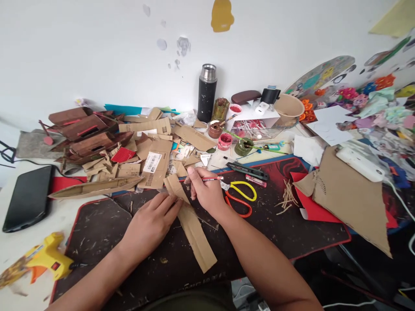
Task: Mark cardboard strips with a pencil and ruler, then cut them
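Observation:
A long strip of brown cardboard (pixel 197 239) lies slantwise on the dark mat, its near end toward the front edge. My left hand (pixel 154 220) rests on the strip's upper left side, fingers bent together and pressing on it. Just right of the strip's far part, my right hand (pixel 205 190) grips a thin red pencil (pixel 214 178) between thumb and fingers. The pencil's tip is hidden by the hand. Scissors with yellow and red handles (pixel 242 191) lie beside my right wrist, and a black utility knife (pixel 247 169) is behind them.
Cardboard scraps (pixel 155 164) and brown boat-like models (pixel 87 134) fill the back left. A yellow glue gun (pixel 48 259) and a black phone (pixel 28 198) lie left. Paint jars (pixel 225 141) and a black flask (pixel 207 95) stand behind. Cardboard (pixel 353 194) on red paper lies right.

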A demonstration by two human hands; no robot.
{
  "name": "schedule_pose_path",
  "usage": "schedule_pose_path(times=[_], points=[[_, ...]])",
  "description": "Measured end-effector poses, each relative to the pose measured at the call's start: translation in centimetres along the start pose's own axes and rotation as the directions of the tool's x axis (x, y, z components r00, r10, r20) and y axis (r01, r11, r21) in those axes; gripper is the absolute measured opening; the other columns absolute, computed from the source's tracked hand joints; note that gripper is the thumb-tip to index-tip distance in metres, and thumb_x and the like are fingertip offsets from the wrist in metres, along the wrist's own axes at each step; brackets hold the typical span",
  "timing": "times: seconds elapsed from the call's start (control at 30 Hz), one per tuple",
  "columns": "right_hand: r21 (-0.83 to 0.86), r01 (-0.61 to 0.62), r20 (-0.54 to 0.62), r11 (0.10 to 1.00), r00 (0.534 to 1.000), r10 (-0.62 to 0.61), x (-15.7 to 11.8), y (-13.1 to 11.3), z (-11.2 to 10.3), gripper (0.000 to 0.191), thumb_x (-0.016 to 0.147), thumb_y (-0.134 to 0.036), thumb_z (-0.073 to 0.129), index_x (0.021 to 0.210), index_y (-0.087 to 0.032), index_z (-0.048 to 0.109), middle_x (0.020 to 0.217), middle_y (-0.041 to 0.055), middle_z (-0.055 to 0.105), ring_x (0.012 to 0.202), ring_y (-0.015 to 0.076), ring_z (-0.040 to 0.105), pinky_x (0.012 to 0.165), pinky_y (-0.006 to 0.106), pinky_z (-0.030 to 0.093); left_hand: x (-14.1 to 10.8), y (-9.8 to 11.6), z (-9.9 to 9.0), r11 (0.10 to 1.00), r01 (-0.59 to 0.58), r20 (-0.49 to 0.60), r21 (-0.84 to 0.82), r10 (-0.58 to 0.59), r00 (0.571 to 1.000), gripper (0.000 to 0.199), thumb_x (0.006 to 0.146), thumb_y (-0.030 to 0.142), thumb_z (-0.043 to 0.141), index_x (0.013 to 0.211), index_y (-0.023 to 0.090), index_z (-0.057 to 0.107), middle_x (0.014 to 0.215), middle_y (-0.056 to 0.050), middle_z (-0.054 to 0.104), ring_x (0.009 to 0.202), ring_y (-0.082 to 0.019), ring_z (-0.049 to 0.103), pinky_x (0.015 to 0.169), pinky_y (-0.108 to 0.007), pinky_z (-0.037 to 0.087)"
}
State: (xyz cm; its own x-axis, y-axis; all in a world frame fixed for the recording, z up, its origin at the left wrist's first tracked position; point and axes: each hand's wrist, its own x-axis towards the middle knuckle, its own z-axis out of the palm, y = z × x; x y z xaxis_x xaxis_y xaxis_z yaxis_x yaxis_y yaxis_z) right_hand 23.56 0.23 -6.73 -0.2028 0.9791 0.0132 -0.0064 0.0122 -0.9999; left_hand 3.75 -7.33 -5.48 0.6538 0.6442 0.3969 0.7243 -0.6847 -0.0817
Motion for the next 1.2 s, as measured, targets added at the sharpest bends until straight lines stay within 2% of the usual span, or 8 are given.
schedule_pose_path(times=[0.2, 0.43, 0.6, 0.93, 1.2], points=[[-0.045, 0.018, 0.009, 0.999, 1.000, -0.018, -0.3, 0.0, 0.1, 0.059, 0.110, -0.074, 0.055, 0.081, -0.024, 0.067, 0.048, -0.0062, 0.053, 0.041, 0.0137, 0.054, 0.048, 0.026, 0.042, -0.6, 0.0, 0.4, 1.000, 0.003, 0.018, 0.022, -0.003, 1.000, 0.039, 0.106, 0.007, 0.048, 0.129, 0.012, 0.079, 0.122, -0.014, 0.083, 0.115, -0.030, 0.072, 0.097, -0.040, 0.064], [-0.178, 0.063, 0.041, 0.982, 0.998, -0.056, -0.7, -0.5, 0.2, 0.054, 0.114, -0.063, 0.054, 0.079, -0.024, 0.066, 0.049, -0.0054, 0.052, 0.047, 0.0147, 0.056, 0.053, 0.027, 0.042, -0.8, 0.1, 0.8, 1.000, 0.028, 0.017, -0.003, -0.028, 0.999, 0.038, 0.107, 0.008, 0.049, 0.130, 0.013, 0.079, 0.120, -0.012, 0.083, 0.117, -0.031, 0.071, 0.098, -0.041, 0.063], [-0.174, 0.089, 0.049, 0.981, 0.995, -0.081, -0.8, -0.6, 0.2, 0.046, 0.114, -0.054, 0.057, 0.082, -0.024, 0.070, 0.049, -0.0053, 0.052, 0.052, 0.0165, 0.062, 0.057, 0.027, 0.045, -1.0, 0.1, 0.9, 0.999, 0.039, 0.029, -0.023, -0.038, 0.999, 0.037, 0.108, 0.009, 0.051, 0.132, 0.012, 0.079, 0.121, -0.013, 0.082, 0.118, -0.032, 0.071, 0.097, -0.041, 0.063], [-0.202, 0.076, 0.058, 0.977, 0.996, -0.066, -0.8, -1.1, 0.1, 0.051, 0.114, -0.059, 0.055, 0.080, -0.024, 0.069, 0.055, -0.0021, 0.060, 0.063, 0.0184, 0.069, 0.062, 0.027, 0.049, -1.3, 0.1, 0.9, 0.999, 0.026, 0.055, -0.040, -0.024, 0.998, 0.037, 0.110, 0.010, 0.049, 0.134, 0.009, 0.077, 0.125, -0.013, 0.082, 0.121, -0.033, 0.070, 0.100, -0.042, 0.063], [-0.237, 0.061, 0.068, 0.970, 0.997, -0.046, -1.0, -0.5, 0.2, 0.053, 0.115, -0.060, 0.053, 0.079, -0.023, 0.067, 0.052, -0.0043, 0.054, 0.055, 0.0158, 0.058, 0.059, 0.027, 0.045, -1.6, 0.0, 1.1, 0.997, 0.049, 0.062, -0.059, -0.045, 0.997, 0.039, 0.107, 0.010, 0.051, 0.137, 0.013, 0.076, 0.126, -0.013, 0.082, 0.122, -0.031, 0.071, 0.101, -0.041, 0.063]])
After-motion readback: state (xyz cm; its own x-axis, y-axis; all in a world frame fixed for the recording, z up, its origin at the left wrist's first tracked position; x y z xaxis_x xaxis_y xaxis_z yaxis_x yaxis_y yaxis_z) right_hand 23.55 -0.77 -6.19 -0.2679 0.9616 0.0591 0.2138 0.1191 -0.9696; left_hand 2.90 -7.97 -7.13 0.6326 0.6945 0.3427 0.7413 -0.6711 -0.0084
